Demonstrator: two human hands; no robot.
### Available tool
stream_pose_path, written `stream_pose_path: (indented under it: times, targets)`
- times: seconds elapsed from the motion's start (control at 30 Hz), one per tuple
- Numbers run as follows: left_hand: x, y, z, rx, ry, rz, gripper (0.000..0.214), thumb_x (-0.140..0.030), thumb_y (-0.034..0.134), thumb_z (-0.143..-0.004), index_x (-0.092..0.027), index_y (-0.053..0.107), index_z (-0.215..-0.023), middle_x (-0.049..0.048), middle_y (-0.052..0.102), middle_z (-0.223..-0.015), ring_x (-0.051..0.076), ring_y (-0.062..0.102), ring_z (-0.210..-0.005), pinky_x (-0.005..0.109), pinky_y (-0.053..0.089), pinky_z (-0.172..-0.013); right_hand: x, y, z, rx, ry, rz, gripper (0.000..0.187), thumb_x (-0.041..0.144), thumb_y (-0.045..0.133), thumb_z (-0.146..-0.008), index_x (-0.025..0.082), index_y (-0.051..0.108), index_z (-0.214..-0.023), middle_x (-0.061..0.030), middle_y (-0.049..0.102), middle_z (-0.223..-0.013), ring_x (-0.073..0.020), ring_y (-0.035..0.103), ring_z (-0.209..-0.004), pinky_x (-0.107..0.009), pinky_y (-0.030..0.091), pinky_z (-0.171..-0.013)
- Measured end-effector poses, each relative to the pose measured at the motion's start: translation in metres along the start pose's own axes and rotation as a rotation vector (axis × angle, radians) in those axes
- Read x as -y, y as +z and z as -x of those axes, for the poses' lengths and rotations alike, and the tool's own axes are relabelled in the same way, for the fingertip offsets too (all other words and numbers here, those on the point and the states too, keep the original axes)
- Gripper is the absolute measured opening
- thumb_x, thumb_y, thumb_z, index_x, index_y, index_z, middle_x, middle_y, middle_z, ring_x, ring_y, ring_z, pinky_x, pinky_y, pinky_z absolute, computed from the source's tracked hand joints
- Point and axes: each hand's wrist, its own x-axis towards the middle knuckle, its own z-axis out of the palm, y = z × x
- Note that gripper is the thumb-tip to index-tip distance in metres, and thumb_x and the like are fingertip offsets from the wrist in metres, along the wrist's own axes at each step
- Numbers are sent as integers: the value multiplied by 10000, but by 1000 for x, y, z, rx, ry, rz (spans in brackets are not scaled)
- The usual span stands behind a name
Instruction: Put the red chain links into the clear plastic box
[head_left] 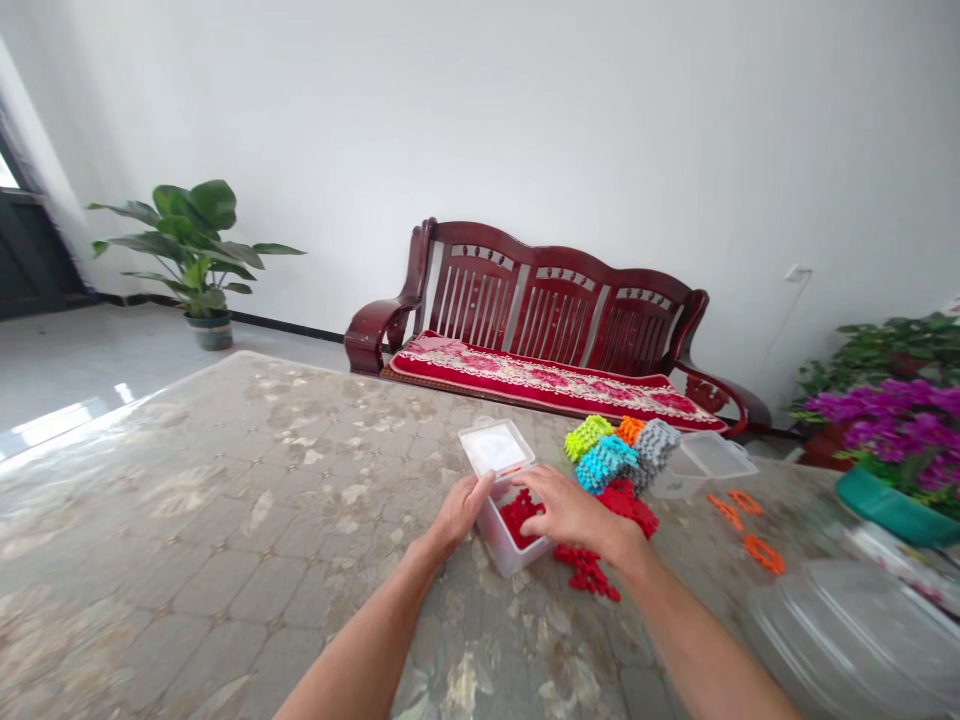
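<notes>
A small clear plastic box [501, 548] with its hinged lid [496, 447] swung open stands on the marble-patterned table [247, 500]. Red plastic pieces [516, 514] fill it. My left hand [463, 511] grips the box's left wall, fingers curled on the rim. My right hand [568, 510] lies over the box's right side, fingers bent down onto the red pieces inside; what they pinch is hidden. More red pieces [586, 570] lie on the table just right of the box, under my right wrist.
Yellow-green, blue, orange and grey piece stacks [621, 450] sit behind the box, with another open clear box [703, 462] and loose orange pieces [745, 524] to the right. A clear dome lid [847, 630], flowers in a teal pot [896, 505] and a wooden bench [551, 330] lie beyond.
</notes>
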Motion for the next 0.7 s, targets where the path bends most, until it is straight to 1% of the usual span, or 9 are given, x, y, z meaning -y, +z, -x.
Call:
stream_pose_path:
  times: [0.1,0.17,0.23,0.33,0.4,0.53,0.63,0.7]
  targets:
    - [1,0,-1,-14,-7,-25,616,-591,278,-945,-150,663,-753,57,716,-814,229,600,-796,327,471,-780,3,1,2,-75,10,46,425,97,606,-731,222,694,-1127,-64,682,-1240,-246,569,-1195,-395,384,-1071]
    - [2,1,-1,-24,-26,-44,615,-599,272,-939,-158,637,-711,53,693,-768,225,582,-761,326,459,-740,5,1,4,-79,30,68,334,86,540,-781,215,719,-1031,-56,724,-1130,-229,616,-1106,-359,427,-1004]
    - [4,2,-2,-33,-40,-57,624,-612,266,-935,-163,621,-686,50,670,-731,223,569,-738,324,447,-712,7,1,5,-3,49,91,285,108,511,-820,214,731,-967,-50,747,-1032,-220,658,-991,-321,468,-896]
    - [6,3,-2,-26,-43,-48,641,-627,259,-934,-162,626,-691,47,655,-712,221,568,-731,317,443,-706,7,-1,6,150,65,151,250,152,498,-859,219,739,-858,-46,759,-906,-210,682,-830,-283,473,-752]
    - [7,3,-2,-17,-42,-35,642,-631,261,-934,-161,632,-701,47,664,-719,223,572,-740,313,447,-711,7,-1,6,178,66,184,251,160,503,-864,216,733,-779,-46,754,-826,-201,680,-762,-268,460,-702]
    - [7,2,-2,-17,-31,-14,633,-631,282,-929,-157,661,-746,60,710,-779,240,593,-792,314,467,-744,9,3,7,146,101,242,235,168,534,-850,210,724,-718,-61,744,-755,-213,681,-712,-274,454,-662]
    - [6,1,-2,-17,-38,0,643,-634,293,-926,-146,695,-810,66,732,-805,256,612,-830,321,483,-771,13,8,9,126,172,290,278,179,498,-879,193,731,-728,-108,753,-799,-257,692,-732,-322,470,-682]
    - [5,0,-1,-10,-36,4,648,-633,295,-924,-141,708,-840,68,742,-825,266,621,-856,329,490,-798,15,10,11,89,206,292,285,206,492,-895,193,737,-750,-119,754,-836,-274,697,-767,-345,480,-718]
